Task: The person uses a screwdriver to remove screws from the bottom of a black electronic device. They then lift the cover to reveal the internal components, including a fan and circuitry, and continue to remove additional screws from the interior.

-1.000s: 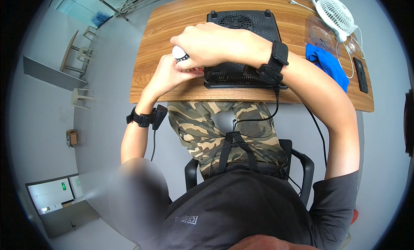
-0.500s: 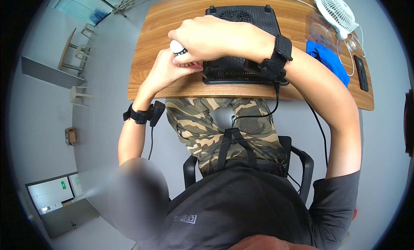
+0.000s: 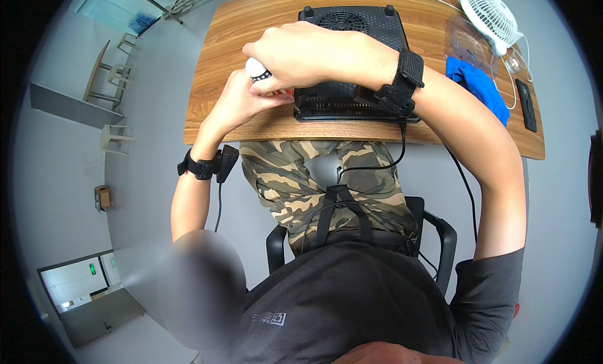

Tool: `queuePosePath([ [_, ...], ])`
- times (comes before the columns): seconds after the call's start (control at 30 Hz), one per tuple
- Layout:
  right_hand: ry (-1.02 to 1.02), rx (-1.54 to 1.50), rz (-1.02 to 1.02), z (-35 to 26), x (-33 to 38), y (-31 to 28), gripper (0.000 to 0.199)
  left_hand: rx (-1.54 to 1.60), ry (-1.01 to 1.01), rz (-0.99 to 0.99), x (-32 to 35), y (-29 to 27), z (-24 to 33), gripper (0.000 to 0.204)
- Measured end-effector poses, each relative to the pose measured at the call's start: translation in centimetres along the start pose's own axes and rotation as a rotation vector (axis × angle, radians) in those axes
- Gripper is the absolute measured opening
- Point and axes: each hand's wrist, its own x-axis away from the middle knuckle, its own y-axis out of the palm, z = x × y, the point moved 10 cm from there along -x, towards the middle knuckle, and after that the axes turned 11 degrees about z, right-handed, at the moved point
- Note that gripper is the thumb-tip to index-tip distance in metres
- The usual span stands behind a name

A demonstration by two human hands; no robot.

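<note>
The right hand [image 3: 301,53] was curled around a white-topped object [image 3: 255,67], and the left hand [image 3: 242,99] met it below (its grip was hidden, so I couldn't tell), probably for steadiness, just beside the black vented device [image 3: 383,30] on the table [image 3: 251,25].

A black-banded white object [image 3: 255,67] sits among fingers [image 3: 268,84].

A white-topped handheld object [image 3: 255,67] wore a black band [image 3: 260,77] dotted with white. Brown wood grain patterned the table [image 3: 242,28]; the casing [image 3: 380,31] was black, the fan [image 3: 487,15] white, the cloth [image 3: 474,84] bright blue, the trousers [image 3: 270,179] green-and-tan camouflage.
</note>
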Motion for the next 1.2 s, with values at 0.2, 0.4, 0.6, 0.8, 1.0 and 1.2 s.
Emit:
queuePosePath([
  [0.2,-0.053,0.012,-0.004,-0.7,0.0,-0.3,0.051,-0.03,0.019,0.024,0.4,0.0,0.7,0.028],
  [0.4,0.025,0.017,-0.028,0.1,-0.2,-0.3,0.056,-0.027,-0.074,0.021,0.2,0.3,0.9,0.033],
  [0.6,0.039,0.0,-0.012,0.5,-0.1,-0.1,0.054,-0.083,-0.037,0.065,-0.1,-0.1,1.5,0.037],
  [0.8,0.052,-0.034,0.013,0.5,0.4,-0.9,0.046,-0.133,-0.03,0.022,-0.3,0.5,1.0,0.037],
  [1.0,-0.041,-0.067,-0.003,0.4,0.4,-1.3,0.028,-0.077,0.096,-0.018,-0.8,0.7,0.8,0.038],
  [1.2,-0.353,0.207,0.129,-2.4,1.5,-2.2,0.016,-0.026,0.14,-0.044,-0.5,0.8,0.1,0.039],
])
